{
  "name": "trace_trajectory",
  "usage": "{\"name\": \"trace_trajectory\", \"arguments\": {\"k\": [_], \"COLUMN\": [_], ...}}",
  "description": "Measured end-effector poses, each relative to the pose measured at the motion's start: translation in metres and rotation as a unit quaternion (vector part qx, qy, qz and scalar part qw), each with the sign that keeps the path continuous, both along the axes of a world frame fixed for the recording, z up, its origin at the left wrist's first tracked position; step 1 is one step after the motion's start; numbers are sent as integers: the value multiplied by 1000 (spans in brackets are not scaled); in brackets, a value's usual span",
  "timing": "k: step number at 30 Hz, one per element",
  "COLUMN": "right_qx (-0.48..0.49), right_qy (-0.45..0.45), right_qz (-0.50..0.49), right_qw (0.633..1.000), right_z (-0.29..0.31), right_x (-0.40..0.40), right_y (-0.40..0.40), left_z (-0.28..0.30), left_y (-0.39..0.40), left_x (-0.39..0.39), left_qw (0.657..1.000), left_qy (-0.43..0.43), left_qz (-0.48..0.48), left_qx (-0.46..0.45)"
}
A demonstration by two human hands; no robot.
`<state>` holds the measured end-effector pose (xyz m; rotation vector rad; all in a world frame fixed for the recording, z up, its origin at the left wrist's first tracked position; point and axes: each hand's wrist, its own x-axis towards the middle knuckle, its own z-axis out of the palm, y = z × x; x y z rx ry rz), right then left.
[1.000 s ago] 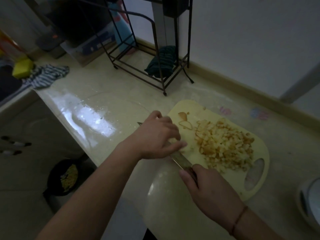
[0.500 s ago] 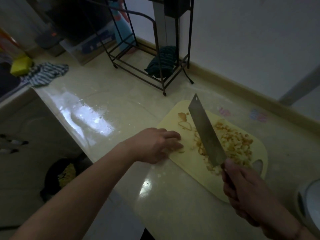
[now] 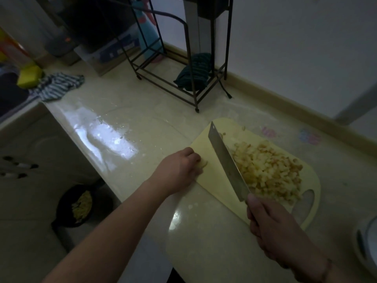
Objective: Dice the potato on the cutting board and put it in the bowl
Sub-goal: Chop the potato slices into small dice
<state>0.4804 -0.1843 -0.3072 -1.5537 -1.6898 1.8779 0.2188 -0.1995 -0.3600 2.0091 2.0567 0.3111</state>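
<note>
A pale yellow cutting board (image 3: 212, 180) lies on the counter with a heap of diced potato (image 3: 269, 170) on its right half. My right hand (image 3: 273, 227) grips the handle of a cleaver (image 3: 226, 160); its blade stands on edge against the left side of the heap. At the board's left edge my left hand (image 3: 179, 170) is curled over a small potato piece (image 3: 204, 163). A white bowl (image 3: 367, 242) shows partly at the right edge of the view.
A black wire rack (image 3: 183, 64) with a dark green cloth (image 3: 193, 73) stands at the back. A striped towel (image 3: 58, 84) and a yellow sponge (image 3: 29, 77) lie far left. A black bin (image 3: 81, 205) with scraps sits on the floor below the counter edge.
The cleaver was lifted out from under my left hand and swung right, and now stands against the potato heap. My left hand drew back to the board's left edge.
</note>
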Motion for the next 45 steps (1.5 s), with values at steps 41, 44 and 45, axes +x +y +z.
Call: {"name": "trace_trajectory", "arguments": {"k": [41,44,45], "right_qx": [201,237,244], "right_qy": [-100,-88,-85], "right_qz": [94,110,110], "right_qw": [970,961,960], "right_z": [-16,-18,-18], "right_x": [-1,-20,-23], "right_y": [-18,-7,-4], "left_z": [-21,-21,-21], "left_y": [-3,-2,-1], "left_x": [35,34,34], "left_qw": [984,983,983], "left_qy": [-83,-83,-81], "left_qz": [-27,-31,-31], "left_qx": [155,161,161]}}
